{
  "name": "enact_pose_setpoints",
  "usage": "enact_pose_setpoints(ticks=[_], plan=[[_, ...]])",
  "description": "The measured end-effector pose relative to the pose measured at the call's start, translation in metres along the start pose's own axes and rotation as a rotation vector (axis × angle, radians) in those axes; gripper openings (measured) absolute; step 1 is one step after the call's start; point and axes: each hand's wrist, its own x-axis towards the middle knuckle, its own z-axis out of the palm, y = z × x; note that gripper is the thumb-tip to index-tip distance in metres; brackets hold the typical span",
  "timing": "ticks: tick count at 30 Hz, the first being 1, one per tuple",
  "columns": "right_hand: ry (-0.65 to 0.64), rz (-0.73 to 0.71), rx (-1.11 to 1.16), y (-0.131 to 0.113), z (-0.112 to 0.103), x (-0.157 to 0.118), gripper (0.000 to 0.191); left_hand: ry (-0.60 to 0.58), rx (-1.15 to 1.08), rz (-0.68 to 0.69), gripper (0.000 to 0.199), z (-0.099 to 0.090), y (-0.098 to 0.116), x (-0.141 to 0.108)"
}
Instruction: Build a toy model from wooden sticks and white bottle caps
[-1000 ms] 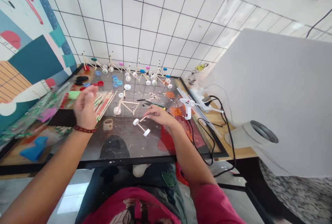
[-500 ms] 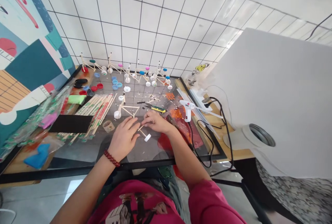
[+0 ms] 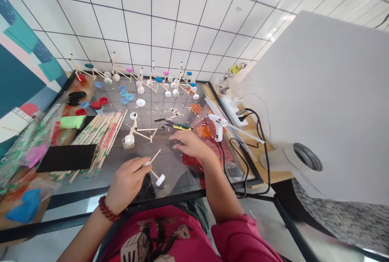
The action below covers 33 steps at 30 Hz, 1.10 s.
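Note:
My left hand (image 3: pixel 129 176) is closed around one end of a small wooden-stick frame (image 3: pixel 155 156), with a white cap at the fingertips. A second white bottle cap (image 3: pixel 160 179) sits on the frame's near end. My right hand (image 3: pixel 191 144) hovers over the table with fingers stretched apart and nothing in it. Just beyond that hand lies a yellow craft knife (image 3: pixel 181 127) beside a dark pen-like tool. Further off, left of centre, stands another stick frame (image 3: pixel 146 131) with white cap wheels, apart from both hands.
Finished-looking stick frames with caps (image 3: pixel 158 80) line the table's back edge. Bundled wooden sticks (image 3: pixel 101 136) and a black sheet (image 3: pixel 67 158) lie left; blue caps (image 3: pixel 124 101) lie behind. A white glue gun (image 3: pixel 217 126) with its black cable (image 3: pixel 267 160) stands right.
My right hand has come away from the stick frame and its fingers have spread. My left hand has drawn the frame nearer my body and to the left. The view has shifted a little.

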Motion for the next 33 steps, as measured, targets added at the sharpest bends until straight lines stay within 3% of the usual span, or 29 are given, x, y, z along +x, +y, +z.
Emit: enact_pose_setpoints(ticks=[5, 9, 11, 14, 17, 20, 23, 27, 29, 33], plan=[[0.048, 0.318, -0.234, -0.001, -0.003, -0.003, 0.004, 0.023, -0.051, 0.037, 0.027, -0.002, -0.006, -0.006], [0.053, 0.449, -0.327, -0.004, -0.010, -0.007, 0.007, 0.061, -0.126, 0.035, 0.025, 0.000, -0.007, -0.009], [0.086, 0.414, -0.276, -0.010, -0.008, -0.007, 0.005, 0.069, -0.140, 0.017, 0.025, 0.001, -0.006, -0.009], [0.114, 0.278, -0.028, -0.024, 0.005, -0.004, 0.004, 0.094, -0.106, 0.005, 0.027, 0.001, -0.003, -0.007], [0.047, 0.226, 0.273, -0.039, 0.023, 0.001, 0.009, 0.113, -0.041, 0.016, 0.031, 0.002, 0.002, -0.005], [-0.061, 0.245, 0.422, -0.046, 0.032, 0.003, 0.017, 0.105, 0.010, 0.050, 0.032, 0.002, 0.005, -0.004], [-0.176, 0.198, 0.355, -0.050, 0.030, 0.000, 0.034, 0.108, 0.047, 0.043, 0.029, 0.003, 0.006, -0.003], [-0.258, 0.055, 0.085, -0.059, 0.028, -0.004, 0.052, 0.123, 0.089, -0.001, 0.025, 0.002, 0.006, -0.001], [-0.264, 0.001, -0.051, -0.063, 0.032, -0.004, 0.044, 0.116, 0.102, -0.009, 0.021, 0.002, 0.009, 0.001], [-0.246, -0.080, -0.179, -0.062, 0.036, -0.003, 0.009, 0.088, 0.110, -0.049, 0.019, 0.001, 0.014, 0.000]])
